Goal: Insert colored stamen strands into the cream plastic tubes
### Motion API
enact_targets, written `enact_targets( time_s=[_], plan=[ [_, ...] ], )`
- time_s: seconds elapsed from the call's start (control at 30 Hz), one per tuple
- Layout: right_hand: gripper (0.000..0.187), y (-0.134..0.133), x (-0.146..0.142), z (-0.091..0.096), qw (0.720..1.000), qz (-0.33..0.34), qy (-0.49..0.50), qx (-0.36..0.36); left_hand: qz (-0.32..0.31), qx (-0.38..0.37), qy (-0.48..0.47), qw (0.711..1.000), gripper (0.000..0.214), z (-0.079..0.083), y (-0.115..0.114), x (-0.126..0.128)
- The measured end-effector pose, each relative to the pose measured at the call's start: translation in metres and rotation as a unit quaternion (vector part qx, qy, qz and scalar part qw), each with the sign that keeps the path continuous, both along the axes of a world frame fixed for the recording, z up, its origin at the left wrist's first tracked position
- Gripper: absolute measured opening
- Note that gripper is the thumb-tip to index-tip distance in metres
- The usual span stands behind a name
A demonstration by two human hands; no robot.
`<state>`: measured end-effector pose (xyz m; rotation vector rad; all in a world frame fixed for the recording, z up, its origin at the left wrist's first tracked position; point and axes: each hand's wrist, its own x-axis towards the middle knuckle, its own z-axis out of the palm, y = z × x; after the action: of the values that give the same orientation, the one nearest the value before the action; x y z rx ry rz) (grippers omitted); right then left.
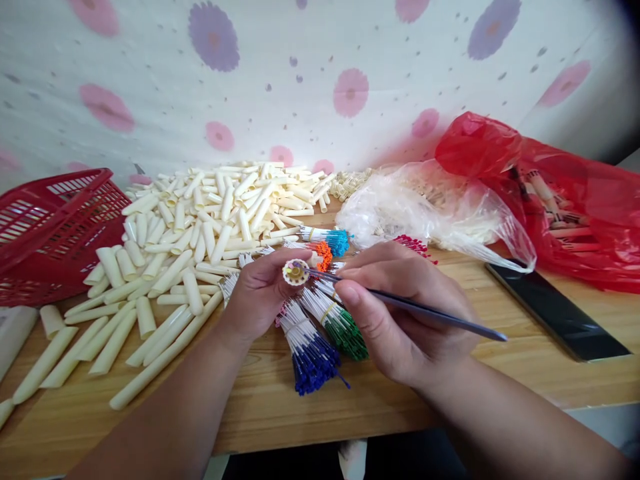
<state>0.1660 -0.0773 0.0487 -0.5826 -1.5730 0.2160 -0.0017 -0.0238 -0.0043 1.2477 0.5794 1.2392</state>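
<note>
My left hand (260, 290) is closed around a cream tube, whose round end (295, 272) faces up with small coloured tips in it. My right hand (400, 310) pinches a thin dark tool (435, 315), its tip touching the tube's end. Under both hands lie bundles of white sticks with coloured tips: blue (310, 353), green (343, 327), orange (323, 253) and light blue (330, 239).
A large heap of cream tubes (210, 213) covers the wooden table (280, 407) at left. A red basket (45, 233) stands far left. A clear plastic bag (430, 210) and a red bag (575, 207) lie at right, with a dark phone (555, 310) near them.
</note>
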Motion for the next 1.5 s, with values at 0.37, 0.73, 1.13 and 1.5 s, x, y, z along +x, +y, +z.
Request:
enact_targets(
  time_s=[0.37,0.73,1.13,1.5],
  plan=[
    [0.013,0.005,-0.003,-0.005,0.999,-0.031,-0.031,0.032,0.008,0.014,0.015,1.0,0.026,-0.001,0.001,-0.001],
    [0.013,0.002,-0.001,-0.002,0.997,-0.023,-0.063,0.035,0.027,0.082,0.041,0.995,0.028,-0.005,0.002,-0.003],
    [0.011,0.003,0.0,-0.002,0.997,-0.038,-0.065,0.036,0.04,0.053,0.031,0.997,0.027,-0.001,0.0,0.001],
    [0.009,0.011,-0.005,-0.01,0.997,-0.067,0.014,-0.034,0.212,0.237,0.161,0.934,0.028,0.0,0.003,-0.001]
  ],
)
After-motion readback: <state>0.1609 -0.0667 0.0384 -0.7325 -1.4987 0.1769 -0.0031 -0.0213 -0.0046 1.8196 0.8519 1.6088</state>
